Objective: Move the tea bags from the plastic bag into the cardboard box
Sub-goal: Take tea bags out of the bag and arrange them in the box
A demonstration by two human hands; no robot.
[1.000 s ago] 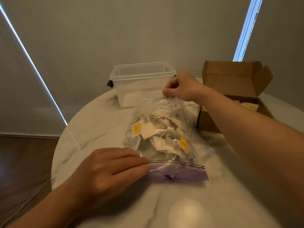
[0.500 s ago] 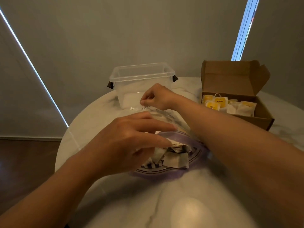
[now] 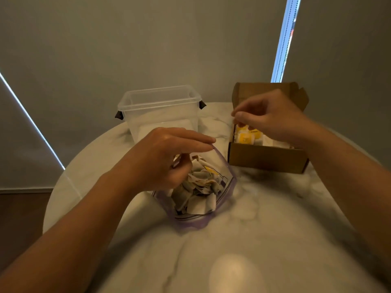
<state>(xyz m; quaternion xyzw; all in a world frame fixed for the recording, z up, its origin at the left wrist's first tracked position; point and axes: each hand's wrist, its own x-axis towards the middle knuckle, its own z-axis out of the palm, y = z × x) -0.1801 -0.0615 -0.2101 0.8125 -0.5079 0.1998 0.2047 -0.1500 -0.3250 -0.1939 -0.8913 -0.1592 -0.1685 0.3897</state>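
Observation:
The clear plastic bag (image 3: 224,188) with a purple zip rim lies mouth toward me at the table's middle, with several tea bags (image 3: 201,187) inside. My left hand (image 3: 167,157) hovers over the mouth. Its long fingers stretch straight to the far rim and the thumb dips inside. The open cardboard box (image 3: 266,158) stands to the right and holds several yellow-tagged tea bags (image 3: 247,137). Above the box's left end, my right hand (image 3: 268,117) pinches thumb to forefinger on what looks like a tea bag.
An empty clear plastic tub (image 3: 160,115) stands behind the bag, close to my left hand. The round marble table (image 3: 264,218) drops off at its left edge to a dark floor. Grey blinds close off the back.
My right hand has let go of the bag's far end and moved right to the cardboard box. My left hand has gone deeper into the bag's mouth. The view has tilted down.

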